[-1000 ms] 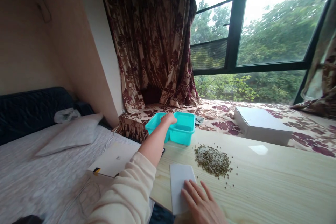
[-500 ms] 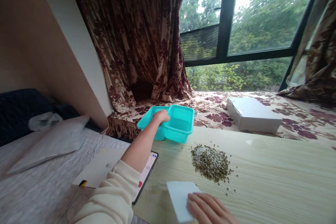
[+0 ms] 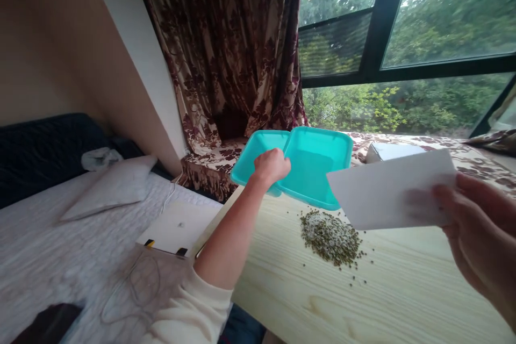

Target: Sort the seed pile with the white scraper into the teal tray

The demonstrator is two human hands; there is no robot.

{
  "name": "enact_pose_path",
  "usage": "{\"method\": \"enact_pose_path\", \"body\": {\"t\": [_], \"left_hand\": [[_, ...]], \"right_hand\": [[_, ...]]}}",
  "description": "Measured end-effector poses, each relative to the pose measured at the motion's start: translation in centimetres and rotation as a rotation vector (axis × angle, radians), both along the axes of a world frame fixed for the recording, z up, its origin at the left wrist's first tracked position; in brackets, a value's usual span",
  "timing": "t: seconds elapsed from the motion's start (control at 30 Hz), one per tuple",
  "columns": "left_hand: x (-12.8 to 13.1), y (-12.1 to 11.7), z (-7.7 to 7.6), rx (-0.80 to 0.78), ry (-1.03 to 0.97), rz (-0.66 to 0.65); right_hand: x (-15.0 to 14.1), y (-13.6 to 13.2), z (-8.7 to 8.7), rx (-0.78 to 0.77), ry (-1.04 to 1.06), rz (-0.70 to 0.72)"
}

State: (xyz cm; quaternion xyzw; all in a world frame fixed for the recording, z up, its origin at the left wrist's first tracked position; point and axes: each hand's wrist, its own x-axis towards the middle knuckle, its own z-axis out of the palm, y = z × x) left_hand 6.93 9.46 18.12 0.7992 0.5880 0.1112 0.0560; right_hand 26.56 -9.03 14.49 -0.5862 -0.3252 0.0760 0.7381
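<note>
your left hand is closed over the wall between the two compartments of the blue tub, fingers and thumb drawn together on it. the tub lies over the far left part of the tabletop, its open top tilted toward you; whether its base touches the wood, you cannot tell from here. your right hand pinches the right end of the folded white paper, with the thumb on the side facing you and the fingers largely hidden behind. that paper hangs above the tabletop, its long axis running from side to side and rising a little toward your right, so its free end points left, at the tub. between the two sits the pile of beans and white grains, on the left half of the tabletop, just on your side of the tub's near rim, with stray beans scattered toward the near edge. the pile is longest from far left to near right. the relation that counts, i'd judge, is paper to pile: the pile lies left of your right hand and below the paper's free end. your left hand looks nearer to it, but is taken up with the tub.
</note>
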Motion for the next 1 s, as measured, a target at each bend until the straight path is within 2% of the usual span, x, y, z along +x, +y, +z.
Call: {"method": "enact_pose_path", "body": {"t": [0.07, 0.17, 0.23, 0.33, 0.47, 0.6, 0.77, 0.83, 1.0], "left_hand": [[-0.3, -2.3, 0.3, 0.011, -0.005, -0.022], [-1.5, -6.7, 0.7, 0.052, -0.045, -0.097], [-2.8, -10.0, 0.8, 0.054, -0.058, -0.129], [-5.0, -14.3, 0.9, 0.032, -0.055, -0.154], [-7.0, -18.2, 0.7, 0.007, 0.017, -0.237], [-7.8, -20.5, 0.7, -0.031, 0.142, -0.369], [-9.4, -21.6, 0.2, -0.058, 0.195, -0.457], [-10.3, -21.5, -0.5, -0.057, 0.187, -0.43], [-10.8, -21.4, -2.2, -0.094, 0.194, -0.39]], "right_hand": [[-0.3, 0.4, 1.2, -0.007, 0.197, 0.13], [-1.8, -0.8, 2.8, 0.02, 0.307, 0.122], [-3.0, -2.8, 3.9, 0.032, 0.328, 0.125], [-4.2, -6.3, 5.3, 0.012, 0.303, 0.202], [-4.1, -10.1, 6.4, -0.019, 0.238, 0.217], [-3.4, -12.4, 6.4, -0.059, 0.171, 0.231], [-1.7, -13.8, 5.7, -0.144, 0.062, 0.243], [-0.3, -14.1, 4.8, -0.184, 0.103, 0.24], [3.4, -14.1, 1.1, -0.372, 0.267, 0.032]]}}
